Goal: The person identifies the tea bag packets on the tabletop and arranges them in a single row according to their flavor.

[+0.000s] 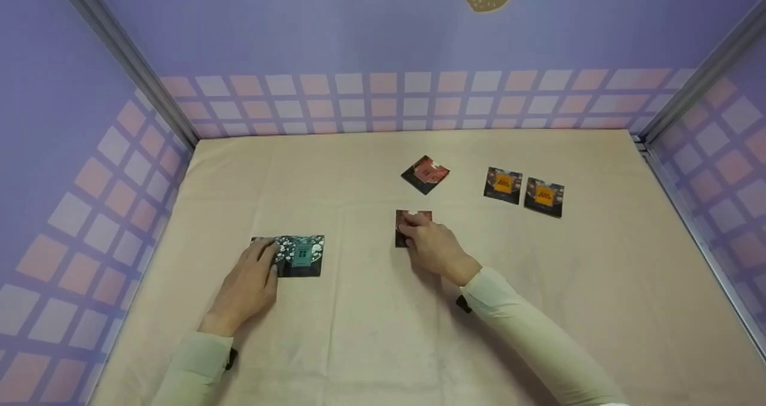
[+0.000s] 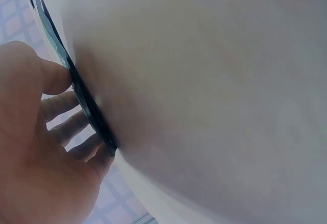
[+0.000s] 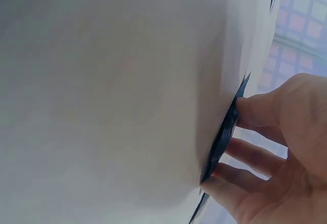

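Two teal-and-black square packets lie side by side at the left of the cloth, the right-hand packet (image 1: pixel 305 256) in full view. My left hand (image 1: pixel 250 283) rests on the other, its fingers covering most of it; the left wrist view shows that packet (image 2: pixel 86 98) edge-on under thumb and fingertips. Near the middle, my right hand (image 1: pixel 435 247) touches a red-and-black packet (image 1: pixel 402 238), hiding its lower right part. Thumb and fingertips are spread along this packet (image 3: pixel 223 137) in the right wrist view. Behind it lies another red packet (image 1: pixel 425 174), turned at an angle.
Two black packets with orange labels, a left one (image 1: pixel 502 184) and a right one (image 1: pixel 544 197), lie to the right with a narrow gap between them. The pale tablecloth (image 1: pixel 371 334) runs back to purple walls (image 1: pixel 383 41) with checked borders.
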A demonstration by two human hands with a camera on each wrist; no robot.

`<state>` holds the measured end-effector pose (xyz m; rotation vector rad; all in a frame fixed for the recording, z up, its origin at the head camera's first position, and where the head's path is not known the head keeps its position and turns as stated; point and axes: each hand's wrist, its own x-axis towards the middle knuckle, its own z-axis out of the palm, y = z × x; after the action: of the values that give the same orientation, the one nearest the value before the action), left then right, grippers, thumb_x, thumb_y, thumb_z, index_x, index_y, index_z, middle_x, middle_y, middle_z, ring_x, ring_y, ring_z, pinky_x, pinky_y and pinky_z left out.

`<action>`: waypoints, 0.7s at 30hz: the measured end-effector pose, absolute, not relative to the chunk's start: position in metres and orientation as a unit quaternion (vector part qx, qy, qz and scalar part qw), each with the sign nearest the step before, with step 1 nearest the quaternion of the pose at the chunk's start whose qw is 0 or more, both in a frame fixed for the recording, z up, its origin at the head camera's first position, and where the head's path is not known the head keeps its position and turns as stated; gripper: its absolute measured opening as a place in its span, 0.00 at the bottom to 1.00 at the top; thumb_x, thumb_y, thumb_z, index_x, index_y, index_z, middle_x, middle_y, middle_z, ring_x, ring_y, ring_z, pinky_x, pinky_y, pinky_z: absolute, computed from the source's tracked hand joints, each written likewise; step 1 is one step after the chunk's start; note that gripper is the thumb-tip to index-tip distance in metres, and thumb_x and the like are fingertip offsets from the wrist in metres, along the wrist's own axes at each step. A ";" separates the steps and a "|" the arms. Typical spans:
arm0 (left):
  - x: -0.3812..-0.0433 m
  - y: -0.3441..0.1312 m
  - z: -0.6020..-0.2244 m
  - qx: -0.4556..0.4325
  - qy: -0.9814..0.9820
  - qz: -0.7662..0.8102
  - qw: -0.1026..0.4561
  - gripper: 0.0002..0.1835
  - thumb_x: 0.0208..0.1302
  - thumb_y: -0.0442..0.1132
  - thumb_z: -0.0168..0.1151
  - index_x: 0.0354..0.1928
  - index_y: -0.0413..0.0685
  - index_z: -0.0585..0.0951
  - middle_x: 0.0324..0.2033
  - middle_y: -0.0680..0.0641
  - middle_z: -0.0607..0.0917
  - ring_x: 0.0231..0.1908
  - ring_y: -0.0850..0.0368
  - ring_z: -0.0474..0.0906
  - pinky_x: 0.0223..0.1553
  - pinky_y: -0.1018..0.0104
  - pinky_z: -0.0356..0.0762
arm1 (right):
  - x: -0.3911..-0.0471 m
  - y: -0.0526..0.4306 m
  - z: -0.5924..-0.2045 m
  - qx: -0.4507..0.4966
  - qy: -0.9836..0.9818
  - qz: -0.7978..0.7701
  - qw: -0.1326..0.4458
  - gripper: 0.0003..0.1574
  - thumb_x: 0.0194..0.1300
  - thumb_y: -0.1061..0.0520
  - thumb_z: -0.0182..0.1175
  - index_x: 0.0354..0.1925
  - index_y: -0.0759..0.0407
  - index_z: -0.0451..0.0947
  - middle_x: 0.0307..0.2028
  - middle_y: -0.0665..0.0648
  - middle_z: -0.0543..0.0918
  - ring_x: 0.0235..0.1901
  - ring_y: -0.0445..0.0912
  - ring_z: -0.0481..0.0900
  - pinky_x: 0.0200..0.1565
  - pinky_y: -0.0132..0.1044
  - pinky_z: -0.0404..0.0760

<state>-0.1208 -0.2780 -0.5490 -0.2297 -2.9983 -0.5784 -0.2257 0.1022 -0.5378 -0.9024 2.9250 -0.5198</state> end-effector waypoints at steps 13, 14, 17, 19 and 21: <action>-0.122 -0.277 -0.549 -0.077 -0.978 -0.191 0.040 0.26 0.80 0.34 0.51 0.75 0.31 0.71 0.76 0.32 0.69 0.78 0.31 0.61 0.78 0.35 0.63 | -0.205 0.068 -0.536 -0.318 0.942 -0.108 -0.009 0.22 0.79 0.62 0.58 0.66 0.59 0.84 0.70 0.64 0.79 0.58 0.60 0.87 0.52 0.54 0.91; -0.122 -0.277 -0.549 -0.076 -0.978 -0.191 0.038 0.26 0.80 0.34 0.51 0.75 0.32 0.71 0.76 0.32 0.69 0.78 0.31 0.62 0.78 0.35 0.63 | -0.203 0.065 -0.537 -0.321 0.942 -0.101 -0.014 0.21 0.79 0.61 0.59 0.66 0.58 0.84 0.70 0.63 0.80 0.59 0.60 0.87 0.52 0.53 0.91; -0.121 -0.277 -0.550 -0.073 -0.979 -0.190 0.033 0.26 0.80 0.35 0.51 0.75 0.32 0.71 0.76 0.32 0.69 0.78 0.31 0.61 0.78 0.35 0.64 | -0.199 0.058 -0.537 -0.327 0.941 -0.084 -0.022 0.21 0.79 0.60 0.60 0.65 0.57 0.85 0.69 0.62 0.80 0.59 0.57 0.87 0.51 0.51 0.92; -0.121 -0.277 -0.550 -0.072 -0.979 -0.187 0.032 0.26 0.80 0.35 0.51 0.75 0.32 0.71 0.76 0.32 0.69 0.78 0.31 0.61 0.78 0.35 0.63 | -0.196 0.052 -0.537 -0.328 0.941 -0.078 -0.022 0.20 0.79 0.60 0.60 0.65 0.56 0.85 0.69 0.61 0.81 0.60 0.56 0.86 0.51 0.50 0.92; -0.121 -0.277 -0.549 -0.072 -0.980 -0.184 0.033 0.26 0.80 0.35 0.51 0.75 0.32 0.71 0.76 0.32 0.69 0.78 0.30 0.61 0.78 0.35 0.63 | -0.194 0.046 -0.536 -0.326 0.942 -0.073 -0.020 0.20 0.79 0.59 0.61 0.65 0.54 0.86 0.69 0.60 0.81 0.60 0.55 0.87 0.50 0.49 0.92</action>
<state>-0.1214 -0.2774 -0.5488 -0.2224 -3.0154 -0.5663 -0.1939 0.0458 -0.5361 -1.0389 2.9986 -0.2320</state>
